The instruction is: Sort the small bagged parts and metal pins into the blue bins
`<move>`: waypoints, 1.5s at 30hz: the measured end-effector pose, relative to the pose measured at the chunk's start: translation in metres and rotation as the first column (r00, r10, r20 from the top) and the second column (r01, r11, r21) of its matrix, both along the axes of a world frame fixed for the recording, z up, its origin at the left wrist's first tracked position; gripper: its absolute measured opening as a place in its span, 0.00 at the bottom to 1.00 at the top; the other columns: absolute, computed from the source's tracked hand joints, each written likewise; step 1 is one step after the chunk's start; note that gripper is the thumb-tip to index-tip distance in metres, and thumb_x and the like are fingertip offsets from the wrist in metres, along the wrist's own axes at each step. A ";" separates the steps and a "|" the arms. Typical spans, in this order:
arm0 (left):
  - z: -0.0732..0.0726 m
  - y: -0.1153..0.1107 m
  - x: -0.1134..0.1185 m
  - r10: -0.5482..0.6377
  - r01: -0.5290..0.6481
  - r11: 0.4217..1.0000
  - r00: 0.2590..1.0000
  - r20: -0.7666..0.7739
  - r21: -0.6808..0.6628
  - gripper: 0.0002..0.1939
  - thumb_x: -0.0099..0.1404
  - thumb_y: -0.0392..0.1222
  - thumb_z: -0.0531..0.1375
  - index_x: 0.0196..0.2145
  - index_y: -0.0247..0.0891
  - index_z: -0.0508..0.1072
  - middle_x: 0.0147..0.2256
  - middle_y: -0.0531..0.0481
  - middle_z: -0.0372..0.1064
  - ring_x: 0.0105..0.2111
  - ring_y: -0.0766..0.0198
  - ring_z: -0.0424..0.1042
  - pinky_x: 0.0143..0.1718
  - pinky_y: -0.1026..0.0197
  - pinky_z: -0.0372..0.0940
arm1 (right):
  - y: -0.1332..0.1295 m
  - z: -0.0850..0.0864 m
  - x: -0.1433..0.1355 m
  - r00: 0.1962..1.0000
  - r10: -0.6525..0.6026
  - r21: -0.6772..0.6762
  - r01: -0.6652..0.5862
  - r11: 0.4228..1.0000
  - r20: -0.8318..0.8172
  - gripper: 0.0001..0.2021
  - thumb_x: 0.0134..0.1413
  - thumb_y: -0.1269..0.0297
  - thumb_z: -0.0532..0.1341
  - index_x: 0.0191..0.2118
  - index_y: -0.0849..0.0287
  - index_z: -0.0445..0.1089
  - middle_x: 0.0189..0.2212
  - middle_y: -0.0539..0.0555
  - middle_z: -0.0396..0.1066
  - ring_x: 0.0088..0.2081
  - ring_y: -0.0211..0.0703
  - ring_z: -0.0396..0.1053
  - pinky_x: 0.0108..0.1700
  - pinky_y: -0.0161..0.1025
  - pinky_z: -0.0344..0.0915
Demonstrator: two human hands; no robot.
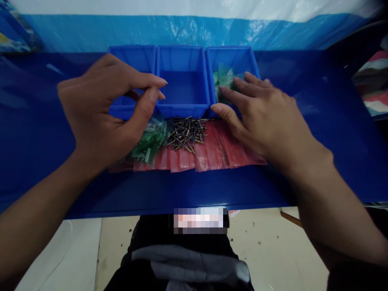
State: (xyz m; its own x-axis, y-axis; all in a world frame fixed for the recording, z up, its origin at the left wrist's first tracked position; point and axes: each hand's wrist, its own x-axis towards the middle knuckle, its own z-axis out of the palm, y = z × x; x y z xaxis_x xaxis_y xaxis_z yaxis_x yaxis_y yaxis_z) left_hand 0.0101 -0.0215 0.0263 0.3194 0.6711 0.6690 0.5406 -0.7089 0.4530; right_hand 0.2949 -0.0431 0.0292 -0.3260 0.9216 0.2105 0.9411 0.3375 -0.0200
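Head view: rivets (188, 132) atop red bags (212, 152), before blue bins (183, 109)

The left hand (103, 107) is hiding much of the left blue bin (133, 56) and part of the green bag (153, 141) below; its pinched fingertips (153, 95) are leaving unclear whether they are gripping anything. The right hand (263, 107) is partly covering green packets (223, 77). Below and between them, pixelation is masking an object (200, 219). Outward of both hands, the table (306, 85) is running out of view.

The light is dim, with sheeting (194, 32) glaring.
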 end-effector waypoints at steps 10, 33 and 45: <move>-0.012 0.033 -0.024 -0.052 0.072 0.996 0.948 -0.314 0.053 0.13 0.72 0.47 0.70 0.53 0.50 0.82 0.61 0.53 0.77 0.61 0.51 0.79 0.64 0.44 0.78 | -0.002 -0.001 -0.005 0.970 0.196 0.107 -0.182 0.977 -0.141 0.29 0.77 0.48 0.56 0.69 0.66 0.71 0.74 0.70 0.61 0.78 0.70 0.57 0.80 0.70 0.54; -0.011 0.028 -0.021 -0.110 0.137 0.989 0.928 -0.356 0.052 0.15 0.71 0.48 0.71 0.54 0.48 0.81 0.61 0.51 0.77 0.64 0.51 0.77 0.66 0.42 0.78 | -0.008 -0.005 -0.015 0.989 0.095 0.116 -0.082 0.990 -0.112 0.31 0.77 0.43 0.54 0.76 0.53 0.62 0.73 0.64 0.64 0.72 0.70 0.67 0.71 0.68 0.68; -0.004 0.031 -0.022 -0.213 0.212 0.977 0.937 -0.275 -0.034 0.08 0.73 0.48 0.70 0.48 0.46 0.84 0.56 0.53 0.80 0.61 0.49 0.79 0.65 0.42 0.79 | 0.001 -0.015 0.000 0.901 0.337 0.195 -0.291 0.937 -0.274 0.16 0.77 0.67 0.59 0.61 0.57 0.79 0.67 0.59 0.73 0.66 0.55 0.76 0.68 0.54 0.78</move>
